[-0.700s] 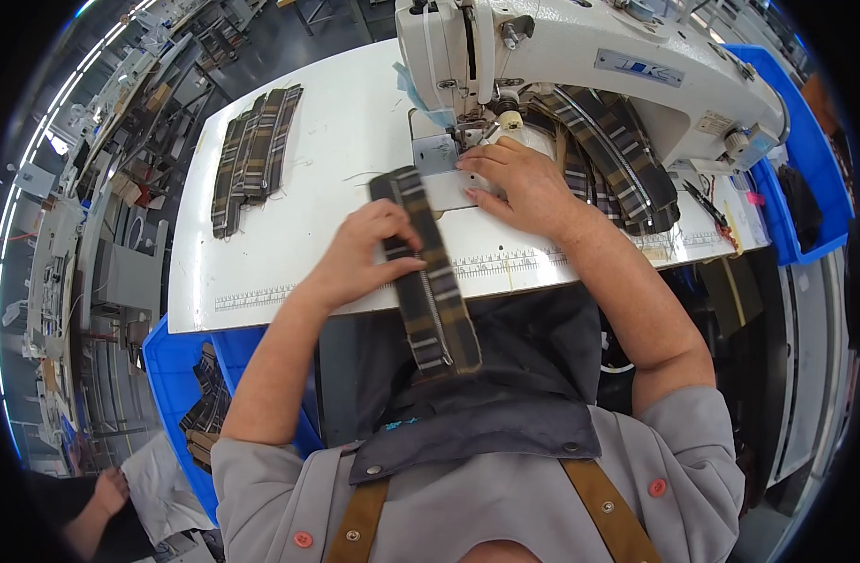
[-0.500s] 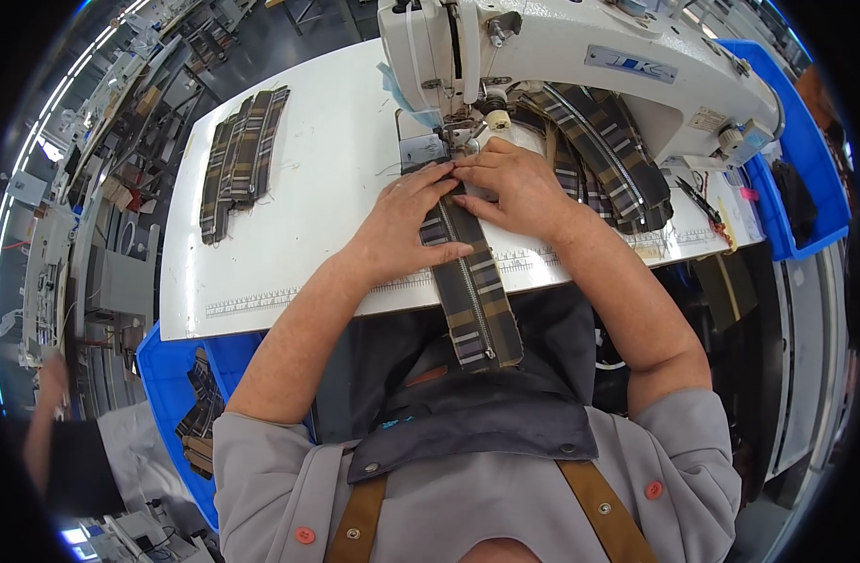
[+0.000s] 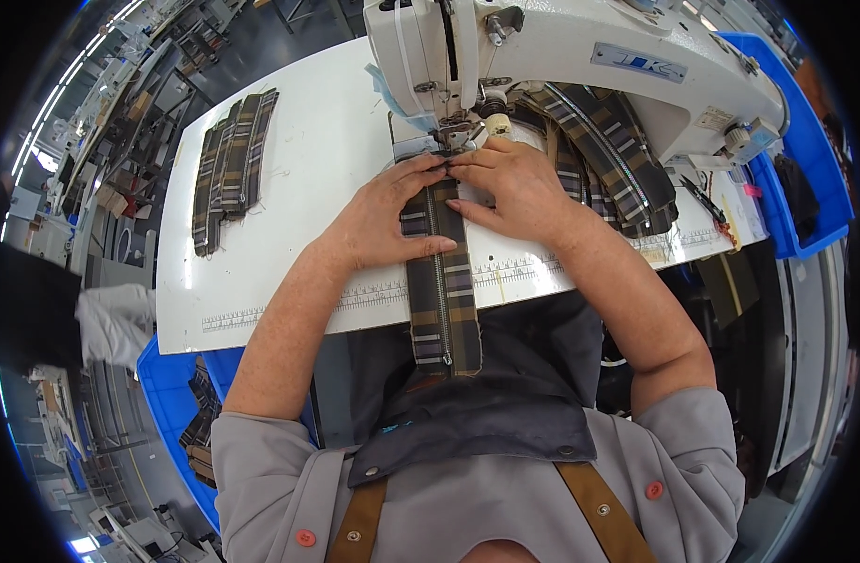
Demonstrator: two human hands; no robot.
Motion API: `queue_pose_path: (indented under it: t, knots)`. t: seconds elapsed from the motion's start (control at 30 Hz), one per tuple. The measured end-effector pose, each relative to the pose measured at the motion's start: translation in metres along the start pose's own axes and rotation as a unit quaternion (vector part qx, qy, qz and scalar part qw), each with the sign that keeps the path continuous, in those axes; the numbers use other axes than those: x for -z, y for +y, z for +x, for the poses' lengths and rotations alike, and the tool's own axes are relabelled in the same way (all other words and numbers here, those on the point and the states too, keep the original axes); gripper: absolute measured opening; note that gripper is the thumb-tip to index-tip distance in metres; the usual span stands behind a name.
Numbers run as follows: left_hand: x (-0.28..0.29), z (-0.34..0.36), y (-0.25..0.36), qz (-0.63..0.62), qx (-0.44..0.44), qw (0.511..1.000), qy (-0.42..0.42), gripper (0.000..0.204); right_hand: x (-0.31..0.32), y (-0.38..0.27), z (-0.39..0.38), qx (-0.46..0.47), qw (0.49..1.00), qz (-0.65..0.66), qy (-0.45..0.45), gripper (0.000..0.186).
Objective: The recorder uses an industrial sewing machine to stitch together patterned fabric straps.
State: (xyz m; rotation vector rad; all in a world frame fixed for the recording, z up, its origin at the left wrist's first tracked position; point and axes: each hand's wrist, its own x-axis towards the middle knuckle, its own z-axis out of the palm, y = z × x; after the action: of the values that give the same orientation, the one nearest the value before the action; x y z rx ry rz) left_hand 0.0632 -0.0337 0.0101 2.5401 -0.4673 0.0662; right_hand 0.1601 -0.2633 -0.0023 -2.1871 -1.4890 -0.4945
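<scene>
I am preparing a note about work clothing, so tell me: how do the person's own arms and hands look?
The left hand and right hand are bare, with no glove, ring or watch visible. The forearms are bare, and plain grey short sleeves end near the elbows.

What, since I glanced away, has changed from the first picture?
The left hand carried the plaid zipper strip rightward and forward to the sewing machine, trading its pinch for a flatter press beside the right hand. The plaid pile at left stayed put.
</scene>
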Motion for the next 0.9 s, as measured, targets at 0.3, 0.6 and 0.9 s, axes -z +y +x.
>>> queue_pose_path:
  t: [0.3, 0.6, 0.9]
  knots:
    - [-0.0006, 0.0021, -0.0008, 0.007, -0.004, 1.000, 0.014, 0.095, -0.0012, -0.0021, 0.0017, -0.007, 1.000, -0.005, 0.025, 0.038]
    - [-0.0057, 0.0048, -0.0033, 0.026, -0.006, 1.000, 0.014, 0.093, -0.0028, 0.0011, -0.0024, -0.002, 1.000, -0.006, 0.018, 0.043]
    - [-0.0053, 0.0051, -0.0023, 0.060, -0.027, 0.997, 0.039, 0.089, -0.0025, 0.0034, 0.0021, -0.001, 1.000, 0.003, 0.015, 0.044]
